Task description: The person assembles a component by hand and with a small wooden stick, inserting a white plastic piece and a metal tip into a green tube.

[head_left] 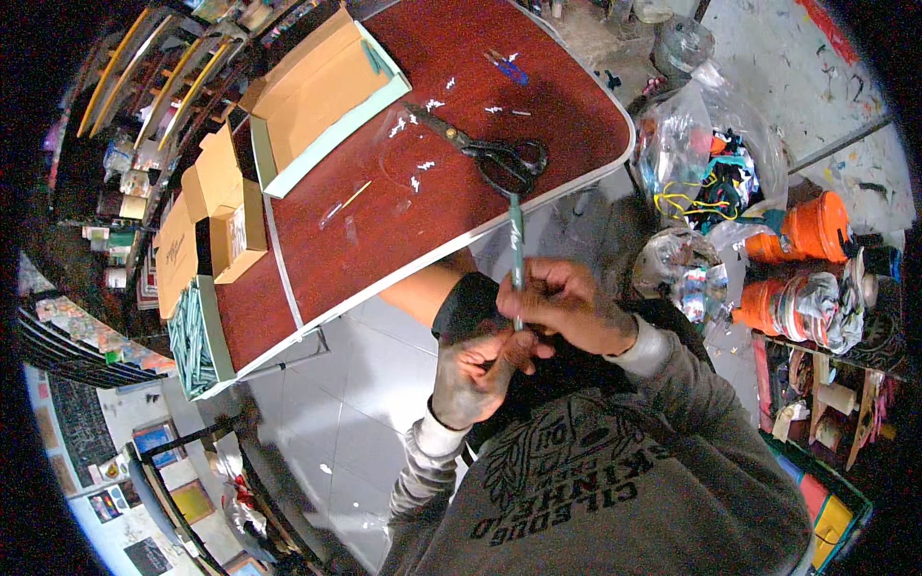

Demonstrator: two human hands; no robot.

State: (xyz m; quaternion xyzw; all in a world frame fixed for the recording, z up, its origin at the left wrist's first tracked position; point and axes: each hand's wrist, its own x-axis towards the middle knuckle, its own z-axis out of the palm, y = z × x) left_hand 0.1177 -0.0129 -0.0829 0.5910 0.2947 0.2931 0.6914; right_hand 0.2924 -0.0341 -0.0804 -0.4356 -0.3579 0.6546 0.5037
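A slim green pen (pixel 517 245) stands upright in front of my body, its top end reaching past the table edge near the scissors. My right hand (pixel 576 307) closes its fingers round the pen's middle. Lower down, my left hand (pixel 480 372) pinches the bottom end, which its fingers partly hide. Black-handled scissors (pixel 499 158) lie on the dark red table (pixel 317 259), close to its near edge. Small white scraps (pixel 415 182) are scattered round them. At the table's left end, an open box (pixel 219 336) is packed with similar green pens (pixel 192 336).
A larger open pale green box (pixel 331 106) lies at the back left, beside a small brown carton (pixel 235 226) holding white pieces. A blue-handled tool (pixel 509 67) rests on the far side. To the right stand clear bags of scraps (pixel 715 154) and orange buckets (pixel 816 228).
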